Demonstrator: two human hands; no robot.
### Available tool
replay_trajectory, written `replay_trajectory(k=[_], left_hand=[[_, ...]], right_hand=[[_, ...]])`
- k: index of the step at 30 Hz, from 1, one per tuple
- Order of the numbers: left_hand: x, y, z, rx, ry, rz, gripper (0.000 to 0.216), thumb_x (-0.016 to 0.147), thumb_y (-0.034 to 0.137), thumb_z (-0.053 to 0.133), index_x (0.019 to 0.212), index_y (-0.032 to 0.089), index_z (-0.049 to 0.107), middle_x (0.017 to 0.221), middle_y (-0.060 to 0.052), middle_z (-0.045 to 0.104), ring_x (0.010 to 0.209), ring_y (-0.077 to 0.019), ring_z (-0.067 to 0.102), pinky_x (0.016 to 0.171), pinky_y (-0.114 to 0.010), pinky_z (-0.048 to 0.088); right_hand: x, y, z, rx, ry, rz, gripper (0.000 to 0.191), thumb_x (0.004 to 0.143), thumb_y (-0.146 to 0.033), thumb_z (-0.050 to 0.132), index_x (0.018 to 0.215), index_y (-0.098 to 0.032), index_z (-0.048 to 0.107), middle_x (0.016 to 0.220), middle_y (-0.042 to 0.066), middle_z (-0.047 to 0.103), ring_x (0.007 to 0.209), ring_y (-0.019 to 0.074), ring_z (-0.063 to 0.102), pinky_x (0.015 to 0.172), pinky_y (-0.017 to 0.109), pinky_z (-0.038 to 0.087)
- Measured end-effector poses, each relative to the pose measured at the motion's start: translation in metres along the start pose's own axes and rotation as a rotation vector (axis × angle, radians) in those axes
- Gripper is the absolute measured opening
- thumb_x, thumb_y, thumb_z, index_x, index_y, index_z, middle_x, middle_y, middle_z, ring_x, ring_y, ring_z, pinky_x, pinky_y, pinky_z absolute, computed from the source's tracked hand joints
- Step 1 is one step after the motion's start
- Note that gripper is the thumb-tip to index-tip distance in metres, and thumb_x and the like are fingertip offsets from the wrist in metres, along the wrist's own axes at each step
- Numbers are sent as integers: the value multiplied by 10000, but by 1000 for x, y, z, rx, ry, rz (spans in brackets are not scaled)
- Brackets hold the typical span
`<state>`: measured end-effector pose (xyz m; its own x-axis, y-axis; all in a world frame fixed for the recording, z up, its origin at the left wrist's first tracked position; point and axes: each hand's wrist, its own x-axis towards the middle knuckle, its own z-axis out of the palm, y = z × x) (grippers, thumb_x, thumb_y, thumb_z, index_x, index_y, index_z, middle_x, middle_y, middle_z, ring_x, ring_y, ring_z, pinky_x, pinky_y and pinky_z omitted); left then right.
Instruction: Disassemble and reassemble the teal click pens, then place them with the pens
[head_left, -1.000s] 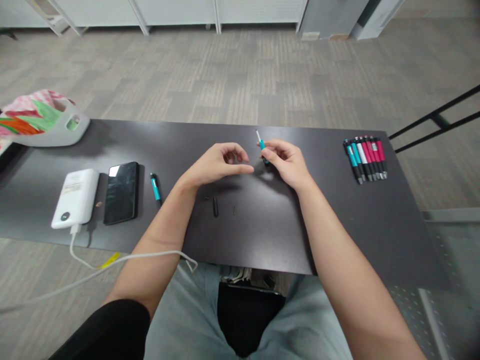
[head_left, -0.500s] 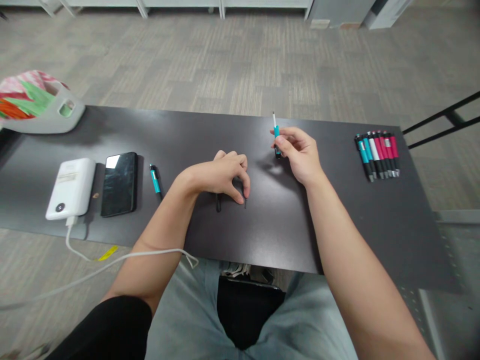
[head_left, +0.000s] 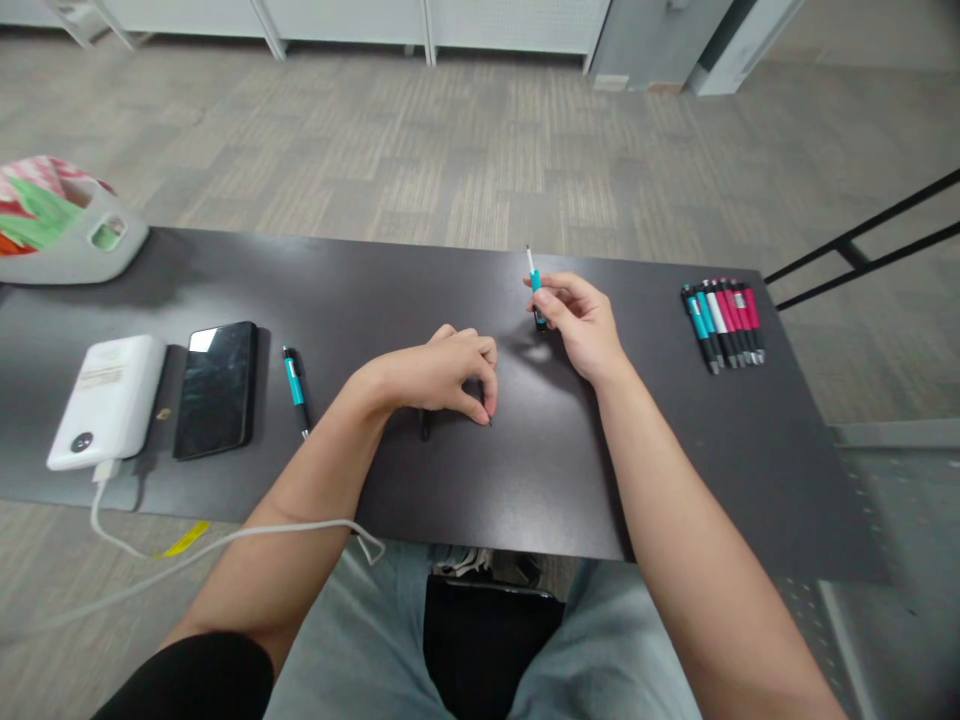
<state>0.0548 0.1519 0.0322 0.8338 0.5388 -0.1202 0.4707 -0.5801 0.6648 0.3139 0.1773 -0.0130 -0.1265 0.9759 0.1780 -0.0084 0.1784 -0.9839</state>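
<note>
My right hand (head_left: 581,320) is closed around a teal pen barrel (head_left: 536,284), held upright just above the table. A white refill (head_left: 530,258) with a dark tip sticks up out of that barrel. My left hand (head_left: 457,375) is bent down at the table, thumb and forefinger pinched together. Between those fingertips is a small thin dark spring-like piece (head_left: 490,423), mostly covered. Beneath the same hand lies a dark pen part (head_left: 425,424), partly hidden. A whole teal and black pen (head_left: 295,385) rests to the left of my left forearm.
A row of teal, white and pink pens (head_left: 724,325) lies at the right on the dark table (head_left: 360,290). At the left are a black phone (head_left: 216,390), a white power bank (head_left: 109,400) with a white cable (head_left: 247,533) crossing my left forearm, and a white basket (head_left: 112,245).
My left thumb and forefinger have closed on the small dark piece, which showed more before. My right hand still holds the pen barrel. The view has shifted slightly.
</note>
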Motion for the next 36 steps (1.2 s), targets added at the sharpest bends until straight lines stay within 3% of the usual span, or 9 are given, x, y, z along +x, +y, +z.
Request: replay_trajectory(k=[2,4,8,11,15,21,36], left_hand=[[-1,-4,-3,-139,103,-6,160,1012,472,915,886,374,915,1084,-43,864,1089,-325,785,1084,-485,550],[-1,-7,-6,-291,285,-52,252,1035,579,861,938,349,897,1022,-45,885,991,-316,805,993,-467,623],[3,-14,-12,-425,771,-169,344,947,649,924,972,310,872,972,-50,887,919,-295,801,877,-424,663],[6,-20,-13,-489,972,-160,414,882,683,982,979,292,888,961,-60,881,886,-276,797,835,-407,657],[7,-26,-12,-504,1001,-157,383,861,649,1005,989,300,915,919,-51,874,832,-266,775,784,-408,632],[7,-25,-11,-516,950,-135,218,890,500,972,980,308,922,992,-51,902,910,-278,818,836,-419,640],[4,-16,-12,-373,881,-148,193,946,492,905,1051,330,895,1079,-51,914,947,-294,817,937,-485,691]], right_hand=[[0,-2,0,-20,15,17,443,813,-789,1051,1004,-420,900,935,28,827,917,292,744,774,443,644],[0,0,1,-40,27,16,491,785,-825,1048,1003,-408,908,955,34,835,908,295,727,791,452,642],[1,6,1,-62,28,-21,514,785,-849,1029,985,-387,920,902,35,793,832,276,666,747,440,600],[0,9,1,-50,-12,-51,420,826,-763,1038,997,-394,936,900,31,762,780,251,646,737,438,579],[0,9,0,-52,-54,-76,346,866,-707,1028,1007,-400,951,885,27,697,701,220,585,703,441,540],[0,8,-2,-125,-60,-121,350,910,-733,989,1031,-405,968,890,42,679,737,238,554,722,461,542],[-1,5,-2,-184,-108,-148,211,951,-590,970,1078,-423,990,898,45,678,820,265,624,818,476,571]])
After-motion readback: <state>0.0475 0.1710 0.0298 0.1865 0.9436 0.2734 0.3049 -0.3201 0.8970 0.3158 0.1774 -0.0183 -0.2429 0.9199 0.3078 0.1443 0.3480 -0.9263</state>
